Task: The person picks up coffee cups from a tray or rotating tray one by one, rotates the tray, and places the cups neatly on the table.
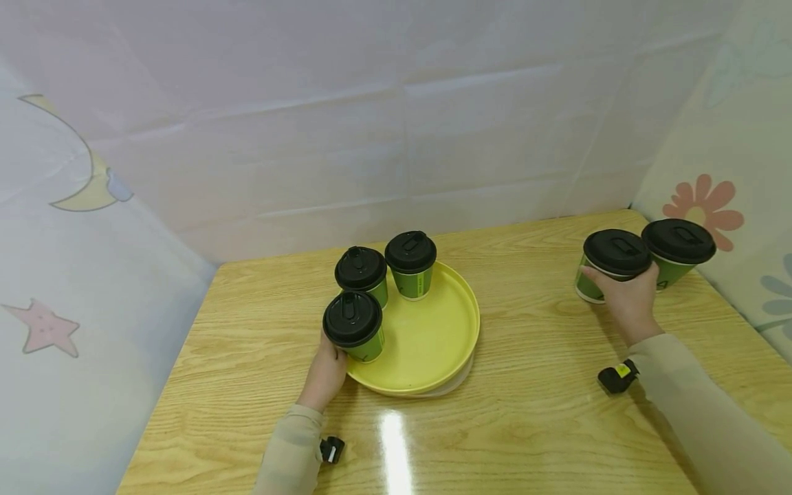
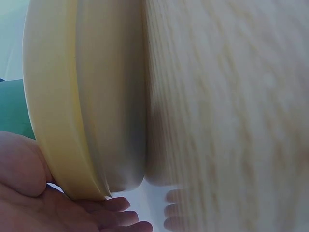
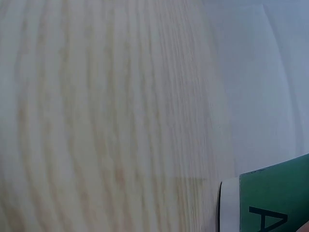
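Note:
In the head view my left hand (image 1: 328,371) is at the left edge of a round yellow tray (image 1: 427,344). The left wrist view shows the thumb over the tray's rim (image 2: 53,106) and the fingers around its outer side, beside a green cup. On the tray stand three green paper cups with black lids: one at the front left (image 1: 354,323), another behind it (image 1: 361,271), the third at the back (image 1: 411,265). Over on the right, my right hand (image 1: 631,302) grips a similar lidded paper cup (image 1: 615,254) from its near side, partly covering it.
Another lidded green cup (image 1: 677,247) stands just right of the gripped one, near the table's right edge. Under the tray lies a paler round base (image 1: 454,381). Cloth walls (image 1: 402,137) border the wooden table (image 1: 526,412) at the back and sides.

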Available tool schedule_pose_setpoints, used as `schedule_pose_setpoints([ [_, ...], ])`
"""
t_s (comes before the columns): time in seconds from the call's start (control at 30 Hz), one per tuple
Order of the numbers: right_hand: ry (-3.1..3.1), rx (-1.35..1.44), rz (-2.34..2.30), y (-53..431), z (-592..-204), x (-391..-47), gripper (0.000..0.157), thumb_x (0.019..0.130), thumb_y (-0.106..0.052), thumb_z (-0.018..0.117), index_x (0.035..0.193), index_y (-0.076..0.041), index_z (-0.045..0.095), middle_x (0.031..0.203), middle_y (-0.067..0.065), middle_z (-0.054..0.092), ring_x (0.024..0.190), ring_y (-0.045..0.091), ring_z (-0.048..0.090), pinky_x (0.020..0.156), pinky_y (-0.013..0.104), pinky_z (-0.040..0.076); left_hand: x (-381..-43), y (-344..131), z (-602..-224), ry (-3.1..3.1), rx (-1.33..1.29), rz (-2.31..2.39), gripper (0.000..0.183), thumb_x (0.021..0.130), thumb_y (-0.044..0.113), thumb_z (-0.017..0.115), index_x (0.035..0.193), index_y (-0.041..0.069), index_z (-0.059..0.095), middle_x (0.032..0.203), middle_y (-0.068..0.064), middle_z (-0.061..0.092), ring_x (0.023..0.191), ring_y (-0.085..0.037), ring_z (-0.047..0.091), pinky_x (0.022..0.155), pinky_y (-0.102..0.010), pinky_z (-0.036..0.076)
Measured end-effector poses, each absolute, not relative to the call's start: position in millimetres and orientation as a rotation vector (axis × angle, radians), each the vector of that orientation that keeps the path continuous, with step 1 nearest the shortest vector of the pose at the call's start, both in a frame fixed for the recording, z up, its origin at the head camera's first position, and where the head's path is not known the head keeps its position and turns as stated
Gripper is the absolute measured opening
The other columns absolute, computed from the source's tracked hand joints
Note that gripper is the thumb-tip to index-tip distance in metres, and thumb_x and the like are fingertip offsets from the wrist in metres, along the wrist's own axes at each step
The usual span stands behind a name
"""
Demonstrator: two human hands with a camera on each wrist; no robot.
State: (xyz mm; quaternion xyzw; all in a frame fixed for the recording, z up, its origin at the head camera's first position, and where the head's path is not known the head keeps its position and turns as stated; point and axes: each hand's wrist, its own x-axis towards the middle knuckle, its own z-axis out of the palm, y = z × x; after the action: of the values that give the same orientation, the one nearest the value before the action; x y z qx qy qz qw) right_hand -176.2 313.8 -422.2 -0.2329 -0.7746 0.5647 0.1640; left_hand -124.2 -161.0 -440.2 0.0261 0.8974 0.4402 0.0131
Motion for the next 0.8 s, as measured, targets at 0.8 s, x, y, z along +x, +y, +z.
schedule_pose_setpoints([
  [0.8, -2.199, -0.700, 1.628, 324.8, -423.4, -177.6, 0.101, 0.087, -0.033, 0.070, 0.151, -0.010, -0.005, 0.158, 0.013, 0.003, 0.145, 0.025, 0.012, 0.118, 0.037, 0.011, -123.5, -160.4, -439.6, 2.787, 0.107, 1.394, 0.051, 0.100, -0.004, 0.030, 0.148, -0.008, 0.012, 0.146, -0.037, 0.030, 0.135, -0.046, 0.032, 0.110, -0.055, 0.028],
])
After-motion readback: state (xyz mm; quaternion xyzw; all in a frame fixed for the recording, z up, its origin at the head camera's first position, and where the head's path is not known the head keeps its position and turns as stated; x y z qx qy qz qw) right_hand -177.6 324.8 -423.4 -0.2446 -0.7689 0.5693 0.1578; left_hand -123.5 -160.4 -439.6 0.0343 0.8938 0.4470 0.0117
